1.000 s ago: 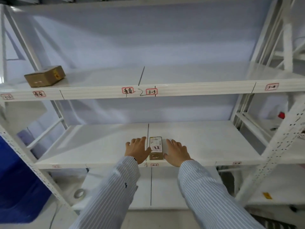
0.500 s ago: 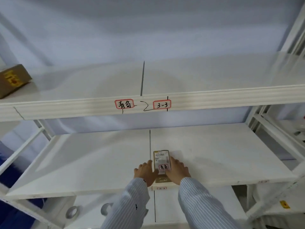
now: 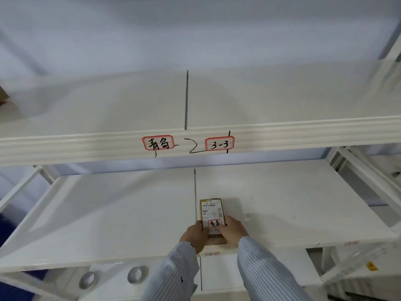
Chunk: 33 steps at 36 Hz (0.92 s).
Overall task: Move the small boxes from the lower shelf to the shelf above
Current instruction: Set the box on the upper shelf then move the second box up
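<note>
We are seeing one small brown cardboard box [image 3: 212, 216] with a white barcode label and a red-bordered sticker, lying flat near the front edge of the white lower shelf [image 3: 108, 213], just right of the dark seam. We are counting two hands: our left hand [image 3: 193, 236] is pressing against the box's left side and our right hand [image 3: 233, 232] against its right side, so both are clamping it between them, with striped light-blue sleeves [image 3: 267, 276] trailing back. The white shelf above [image 3: 282, 101] is lying bare across its middle; one corner of a second brown box [image 3: 3, 97] is peeking in at its far left. Its front rail is carrying two red-bordered labels [image 3: 219, 144]. Two grey tape rolls [image 3: 135, 274] are sitting on a lower board.
</note>
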{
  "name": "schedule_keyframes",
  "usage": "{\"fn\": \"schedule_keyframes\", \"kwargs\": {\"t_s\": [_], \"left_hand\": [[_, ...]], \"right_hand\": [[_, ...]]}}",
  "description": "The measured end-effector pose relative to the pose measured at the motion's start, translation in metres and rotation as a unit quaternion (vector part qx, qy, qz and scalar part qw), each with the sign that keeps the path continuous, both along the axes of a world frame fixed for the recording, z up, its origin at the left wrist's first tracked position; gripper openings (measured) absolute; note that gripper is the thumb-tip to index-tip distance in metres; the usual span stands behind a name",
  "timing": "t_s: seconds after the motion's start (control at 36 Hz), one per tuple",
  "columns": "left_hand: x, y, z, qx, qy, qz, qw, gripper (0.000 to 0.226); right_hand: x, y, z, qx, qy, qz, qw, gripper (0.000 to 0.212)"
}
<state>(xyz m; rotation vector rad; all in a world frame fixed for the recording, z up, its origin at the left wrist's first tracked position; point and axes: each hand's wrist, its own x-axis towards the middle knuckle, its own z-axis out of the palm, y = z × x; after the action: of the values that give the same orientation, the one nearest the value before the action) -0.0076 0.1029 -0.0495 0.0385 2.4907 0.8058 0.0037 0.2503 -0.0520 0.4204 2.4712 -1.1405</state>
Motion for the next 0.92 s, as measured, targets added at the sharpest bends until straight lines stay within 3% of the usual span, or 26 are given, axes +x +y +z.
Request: {"fn": "schedule_keyframes", "kwargs": {"t_s": [0.36, 0.92], "left_hand": [[0.027, -0.011, 0.054, 0.002, 0.082, 0.024, 0.996, 0.040], [0.139, -0.014, 0.171, 0.034, 0.247, 0.053, 0.967, 0.039]], "right_hand": [[0.031, -0.010, 0.055, 0.012, 0.085, 0.001, 0.996, 0.043], [0.142, -0.019, 0.159, 0.022, 0.269, -0.011, 0.963, 0.049]]}}
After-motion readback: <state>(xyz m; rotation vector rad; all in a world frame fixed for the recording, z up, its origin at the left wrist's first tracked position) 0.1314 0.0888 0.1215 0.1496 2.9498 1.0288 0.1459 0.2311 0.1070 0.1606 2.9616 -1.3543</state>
